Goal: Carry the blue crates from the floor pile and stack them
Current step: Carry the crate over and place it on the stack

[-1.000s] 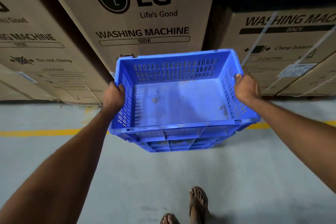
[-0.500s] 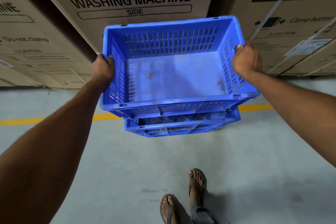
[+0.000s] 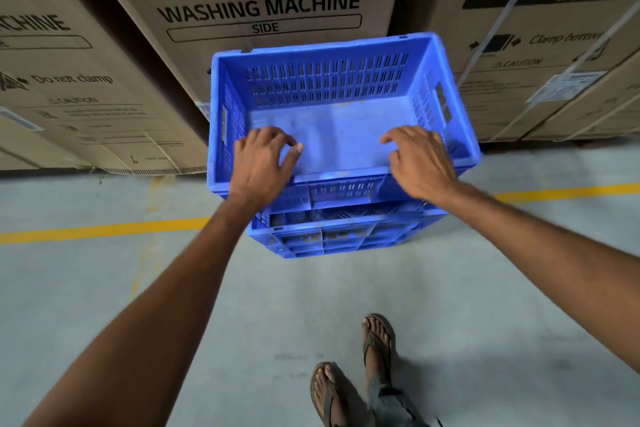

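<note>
Tall cardboard cartons (image 3: 263, 10) fill the far side, matte brown board printed in black with "WASHING MACHINE" and "SIDE"; a second carton (image 3: 540, 45) to the right is bound with pale plastic straps. They stand on a smooth grey concrete floor (image 3: 242, 322) crossed by a painted yellow line (image 3: 104, 229) that passes behind the stack of crates.

The top blue crate (image 3: 332, 87) is a rectangular moulded plastic box, its walls pierced by rows of narrow vertical slots, with a cut-out handle in each short side and a scuffed, dusty flat bottom. It sits on a lower blue crate (image 3: 332, 236) (only that one's ribbed near wall and rim show), and the pair stand on the floor just in front of the cartons, their far edge close against the middle one.

The left hand (image 3: 263, 163) lies over the top crate's near rim towards its left corner, fingers spread and loosely bent, gripping nothing. The right hand (image 3: 419, 163) does the same towards the right corner, fingers apart and curled down into the crate, palm over the rim.

Two feet in brown flip-flops (image 3: 377, 343) stand on the floor near the bottom edge of the view.
</note>
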`<action>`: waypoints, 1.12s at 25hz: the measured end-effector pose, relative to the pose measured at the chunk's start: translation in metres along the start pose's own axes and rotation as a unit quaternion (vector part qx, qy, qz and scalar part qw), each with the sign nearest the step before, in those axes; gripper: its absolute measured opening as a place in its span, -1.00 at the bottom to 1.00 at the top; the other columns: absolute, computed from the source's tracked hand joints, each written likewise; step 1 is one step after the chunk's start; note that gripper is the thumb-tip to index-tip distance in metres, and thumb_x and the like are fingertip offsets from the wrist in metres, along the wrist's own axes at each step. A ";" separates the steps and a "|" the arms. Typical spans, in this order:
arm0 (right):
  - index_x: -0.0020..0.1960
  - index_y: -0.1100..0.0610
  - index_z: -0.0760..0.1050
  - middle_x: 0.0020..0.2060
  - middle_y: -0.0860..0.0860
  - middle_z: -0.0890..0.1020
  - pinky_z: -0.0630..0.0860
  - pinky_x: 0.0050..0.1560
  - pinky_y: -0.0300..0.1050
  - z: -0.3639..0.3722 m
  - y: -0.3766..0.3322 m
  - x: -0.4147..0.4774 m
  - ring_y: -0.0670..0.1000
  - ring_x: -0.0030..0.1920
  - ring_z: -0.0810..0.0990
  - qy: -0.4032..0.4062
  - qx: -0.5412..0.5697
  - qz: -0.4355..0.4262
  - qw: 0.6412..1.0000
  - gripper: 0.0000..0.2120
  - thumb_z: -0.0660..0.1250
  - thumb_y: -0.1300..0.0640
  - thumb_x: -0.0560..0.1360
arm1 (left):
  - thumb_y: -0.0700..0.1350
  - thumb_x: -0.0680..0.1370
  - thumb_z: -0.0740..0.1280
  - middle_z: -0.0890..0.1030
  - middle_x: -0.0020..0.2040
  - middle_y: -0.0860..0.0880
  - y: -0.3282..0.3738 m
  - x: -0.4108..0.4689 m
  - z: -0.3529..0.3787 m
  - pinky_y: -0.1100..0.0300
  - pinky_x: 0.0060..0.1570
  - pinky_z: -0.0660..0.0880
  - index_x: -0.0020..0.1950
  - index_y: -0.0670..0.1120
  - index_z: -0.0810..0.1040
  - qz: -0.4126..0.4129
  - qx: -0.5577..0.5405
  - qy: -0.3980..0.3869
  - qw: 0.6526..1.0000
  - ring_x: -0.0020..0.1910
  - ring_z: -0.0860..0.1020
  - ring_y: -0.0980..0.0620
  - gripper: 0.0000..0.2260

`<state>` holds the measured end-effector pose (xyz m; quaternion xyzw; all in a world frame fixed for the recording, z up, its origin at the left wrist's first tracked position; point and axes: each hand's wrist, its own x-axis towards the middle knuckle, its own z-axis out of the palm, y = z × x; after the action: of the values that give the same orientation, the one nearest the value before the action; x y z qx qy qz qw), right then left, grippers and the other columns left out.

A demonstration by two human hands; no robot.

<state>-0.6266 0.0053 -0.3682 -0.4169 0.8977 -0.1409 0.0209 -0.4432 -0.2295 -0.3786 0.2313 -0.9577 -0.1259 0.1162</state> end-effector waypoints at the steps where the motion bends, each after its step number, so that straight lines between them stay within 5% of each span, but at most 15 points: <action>1: 0.22 0.06 0.57 0.19 0.06 0.63 0.35 0.27 0.09 0.004 -0.006 -0.011 0.15 0.25 0.53 -0.028 0.004 -0.009 1.000 -0.64 0.22 0.15 0.46 | 0.22 0.67 0.13 0.62 0.14 -0.02 0.009 -0.010 0.003 -0.05 0.12 0.35 0.12 0.02 0.64 0.012 0.001 -0.029 1.000 0.16 0.53 -0.15 -0.61; 8: 0.31 0.06 0.50 0.22 0.09 0.61 0.33 0.24 0.11 0.006 0.038 -0.032 0.18 0.27 0.50 -0.116 -0.125 0.034 0.985 -0.58 0.33 0.18 0.45 | 0.34 0.56 0.26 0.63 0.08 -0.06 -0.024 -0.051 0.010 -0.10 0.15 0.34 0.22 0.02 0.58 0.023 0.070 -0.089 0.993 0.14 0.55 -0.19 -0.54; 18: 0.18 0.17 0.49 0.05 0.22 0.65 0.37 0.00 0.04 -0.024 0.082 -0.038 0.26 0.09 0.60 -0.120 -0.125 -0.013 0.985 -0.78 0.38 0.16 0.57 | -0.08 0.54 0.42 0.69 -0.02 -0.11 -0.030 -0.058 -0.007 -0.02 -0.03 0.42 0.04 -0.03 0.58 -0.005 0.078 -0.093 0.993 0.05 0.64 -0.23 -0.89; 22: 0.13 0.14 0.56 0.05 0.17 0.64 0.47 0.08 0.02 -0.034 0.088 -0.056 0.24 0.15 0.54 -0.119 -0.053 -0.008 0.992 -0.73 0.38 0.18 0.42 | 0.26 0.52 0.39 0.62 0.14 -0.05 -0.026 -0.072 -0.004 -0.06 0.12 0.38 0.17 0.03 0.60 0.012 0.043 -0.101 0.994 0.20 0.53 -0.19 -0.62; 25: 0.27 0.14 0.52 0.22 0.16 0.57 0.34 0.31 0.04 -0.035 0.089 -0.046 0.23 0.28 0.44 0.022 0.052 0.072 0.996 -0.55 0.25 0.09 0.40 | 0.31 0.59 0.26 0.41 0.40 -0.07 -0.030 -0.069 -0.001 -0.12 0.34 0.28 0.40 0.03 0.45 -0.154 -0.031 0.043 0.987 0.40 0.36 -0.12 -0.50; 28: 0.54 0.21 0.22 0.43 0.24 0.38 0.26 0.42 0.09 -0.023 0.090 -0.021 0.29 0.41 0.35 0.017 0.074 0.226 0.971 -0.40 0.27 0.15 0.54 | 0.17 0.63 0.21 0.40 0.36 -0.32 -0.043 -0.055 0.007 -0.16 0.35 0.31 0.43 -0.25 0.35 -0.290 -0.109 0.033 0.950 0.39 0.37 -0.29 -0.44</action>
<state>-0.6831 0.0813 -0.3723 -0.1978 0.9561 -0.2052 0.0678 -0.3791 -0.2395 -0.4070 0.4888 -0.8256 -0.2497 0.1307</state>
